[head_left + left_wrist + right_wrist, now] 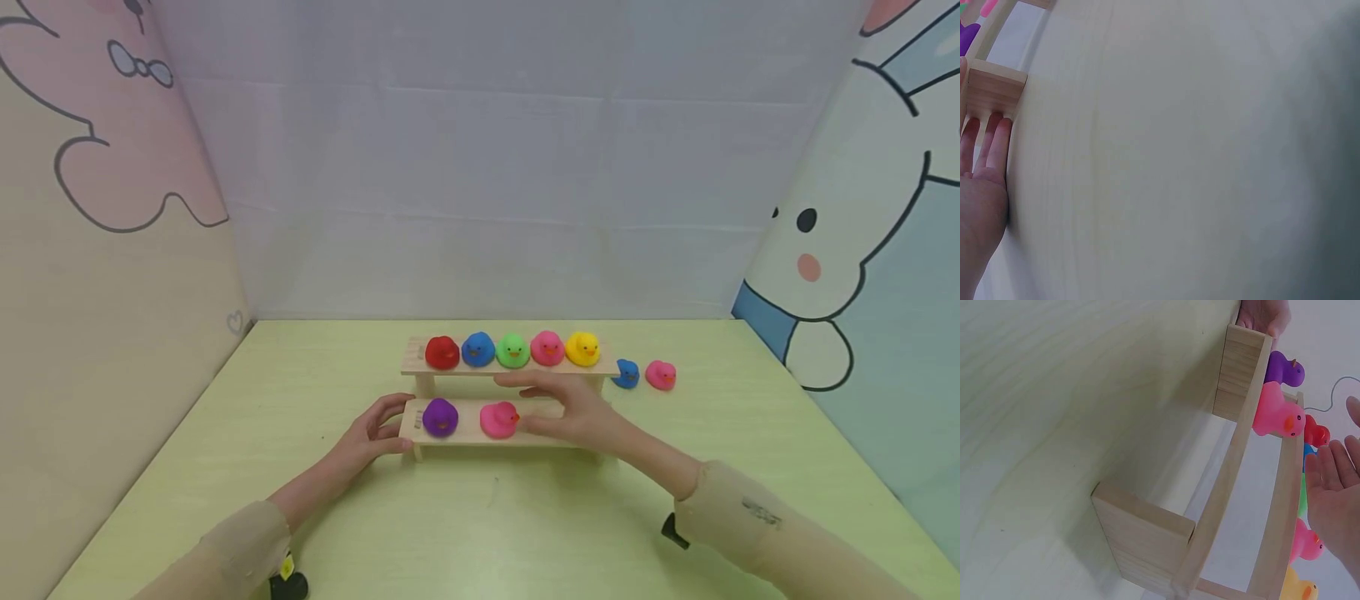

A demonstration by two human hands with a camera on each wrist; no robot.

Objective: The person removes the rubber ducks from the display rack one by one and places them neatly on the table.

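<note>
A wooden two-step stand (pixel 465 431) holds rubber ducks in the head view. On its lower step sit a purple duck (pixel 440 417) and a pink duck (pixel 499 419). My left hand (pixel 375 429) holds the left end of that step, thumb at the front corner; in the left wrist view its fingers (pixel 999 147) lie against the end board. Just right of the pink duck is my right hand (pixel 573 408), fingers extended over the step. The right wrist view has this hand (pixel 1338 500) with nothing in its fingers, apart from the lower pink duck (pixel 1277 412).
Along the upper step stand red (pixel 442 353), blue (pixel 478 350), green (pixel 513 352), pink (pixel 547 348) and yellow (pixel 582 349) ducks. On the table (pixel 337 367), right of the stand, are a blue duck (pixel 627 374) and another pink duck (pixel 661 375). A pale curtain (pixel 487 167) hangs behind.
</note>
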